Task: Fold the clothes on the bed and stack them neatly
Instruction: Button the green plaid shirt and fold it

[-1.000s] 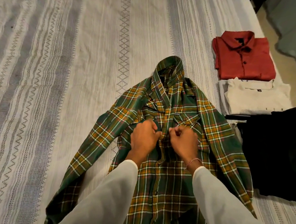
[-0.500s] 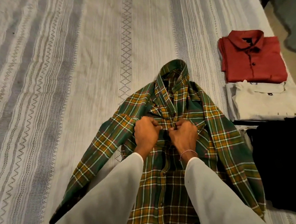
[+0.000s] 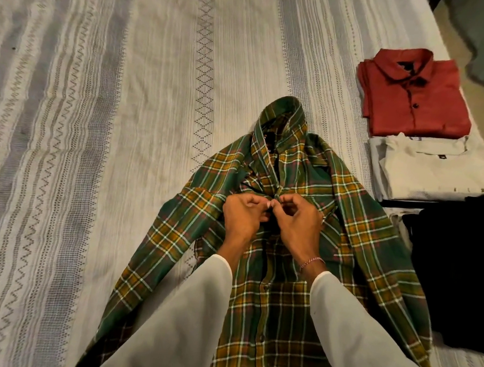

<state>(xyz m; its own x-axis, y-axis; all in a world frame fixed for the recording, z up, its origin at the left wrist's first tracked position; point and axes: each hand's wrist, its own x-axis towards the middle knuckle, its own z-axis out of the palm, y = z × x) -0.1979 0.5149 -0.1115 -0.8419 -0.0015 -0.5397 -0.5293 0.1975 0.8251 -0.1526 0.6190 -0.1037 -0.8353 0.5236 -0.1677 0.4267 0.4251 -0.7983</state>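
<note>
Since a second ago our hands have climbed up the shirt front, from mid-chest to just under the collar, and the fingers have loosened from tight fists into a finer pinch.

The green plaid shirt (image 3: 292,270) lies face up in the middle of the bed, collar toward twelve o'clock, hem toward six, sleeves spread toward seven and five o'clock. Our left hand (image 3: 243,218) and right hand (image 3: 299,221) meet at the shirt's centre line, knuckles up, fingertips touching. Both pinch the plaid cloth at the button band just below the collar; whether a button sits between the fingers we cannot tell. The shirt extends away from the hands in every direction, with the collar directly beyond them.

Pale sleeves (image 3: 188,321) cover both forearms, and a thin bracelet (image 3: 311,262) circles the right wrist.

At two o'clock lies a folded red shirt (image 3: 416,102). Just nearer, at three o'clock, sits a folded cream shirt (image 3: 437,171). A black garment (image 3: 461,265) lies at four o'clock, touching the plaid sleeve. All rest on a striped white bedspread (image 3: 112,120).
</note>
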